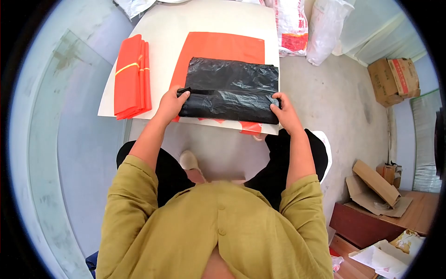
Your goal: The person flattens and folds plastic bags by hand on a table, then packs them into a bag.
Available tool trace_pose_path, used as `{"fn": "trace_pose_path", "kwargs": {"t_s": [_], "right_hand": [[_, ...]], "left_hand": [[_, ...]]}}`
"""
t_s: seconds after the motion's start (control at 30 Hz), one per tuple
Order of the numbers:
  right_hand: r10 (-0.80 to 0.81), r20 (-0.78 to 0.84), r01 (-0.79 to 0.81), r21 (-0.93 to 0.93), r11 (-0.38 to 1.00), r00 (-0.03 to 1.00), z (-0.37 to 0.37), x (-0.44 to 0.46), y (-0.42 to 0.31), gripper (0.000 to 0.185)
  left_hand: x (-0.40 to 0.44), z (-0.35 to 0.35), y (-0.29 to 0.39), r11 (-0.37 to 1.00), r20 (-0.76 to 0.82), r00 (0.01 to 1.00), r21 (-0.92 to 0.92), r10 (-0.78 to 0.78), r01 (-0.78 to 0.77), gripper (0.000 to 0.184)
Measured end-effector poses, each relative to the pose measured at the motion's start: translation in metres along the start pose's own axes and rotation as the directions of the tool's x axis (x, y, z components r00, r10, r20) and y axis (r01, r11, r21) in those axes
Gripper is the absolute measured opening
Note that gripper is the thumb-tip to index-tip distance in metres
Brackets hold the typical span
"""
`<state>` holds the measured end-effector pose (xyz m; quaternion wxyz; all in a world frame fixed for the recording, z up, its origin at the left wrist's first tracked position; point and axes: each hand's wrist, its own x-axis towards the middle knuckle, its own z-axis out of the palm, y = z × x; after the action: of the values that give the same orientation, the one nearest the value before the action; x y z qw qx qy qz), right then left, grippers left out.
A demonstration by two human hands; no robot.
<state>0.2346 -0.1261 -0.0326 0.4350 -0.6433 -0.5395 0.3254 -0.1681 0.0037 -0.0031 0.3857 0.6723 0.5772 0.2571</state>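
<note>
A shiny black plastic bag [232, 74] lies across the front part of the white table, its near part folded into a band. My left hand [171, 104] grips the left end of that fold, thumb on top. At the right end, my right hand [286, 111] pinches the fold between thumb and fingers. Under the black bag is a flat orange-red plastic sheet [227, 44], showing behind it and in patches along the table's front edge. To the left lies a stack of folded orange-red bags [130, 79] tied with a yellow band.
The white table [162, 28] is in front of my knees. Large white printed sacks [291, 25] stand beyond its right side. A cardboard box [392, 81] is by the right wall, and flattened cardboard [376, 190] rests on a reddish-brown wooden surface [367, 223] at lower right.
</note>
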Motion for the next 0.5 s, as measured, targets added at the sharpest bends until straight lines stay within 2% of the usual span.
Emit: {"fn": "trace_pose_path", "kwargs": {"t_s": [0.1, 0.13, 0.23, 0.33, 0.43, 0.5], "right_hand": [[0.145, 0.072, -0.154, 0.134, 0.979, 0.987, -0.003, -0.001, 0.008, 0.021], [0.164, 0.047, -0.169, 0.141, 0.975, 0.985, -0.002, -0.002, 0.010, 0.021], [0.210, -0.014, -0.205, 0.150, 0.967, 0.978, 0.006, -0.003, 0.012, 0.024], [0.225, -0.041, -0.218, 0.136, 0.966, 0.973, 0.010, -0.007, 0.007, 0.029], [0.224, -0.051, -0.216, 0.129, 0.968, 0.973, 0.011, -0.009, 0.007, 0.030], [0.229, -0.053, -0.221, 0.126, 0.967, 0.972, 0.011, -0.007, 0.010, 0.030]], "left_hand": [[0.009, 0.010, -0.005, 1.000, -0.042, 0.999, 0.008, 0.002, -0.002, 0.038], [0.012, 0.014, -0.009, 1.000, -0.057, 0.998, 0.003, 0.002, -0.002, 0.040], [0.020, 0.019, -0.025, 0.973, -0.035, 0.996, -0.220, -0.080, 0.070, 0.047], [0.020, 0.011, -0.032, 0.818, 0.156, 0.969, -0.519, -0.194, 0.248, 0.051], [0.001, -0.003, 0.000, 0.616, 0.318, 0.912, -0.672, -0.259, 0.410, 0.056], [-0.003, -0.005, -0.003, 0.723, 0.288, 0.922, -0.575, -0.260, 0.383, 0.056]]}}
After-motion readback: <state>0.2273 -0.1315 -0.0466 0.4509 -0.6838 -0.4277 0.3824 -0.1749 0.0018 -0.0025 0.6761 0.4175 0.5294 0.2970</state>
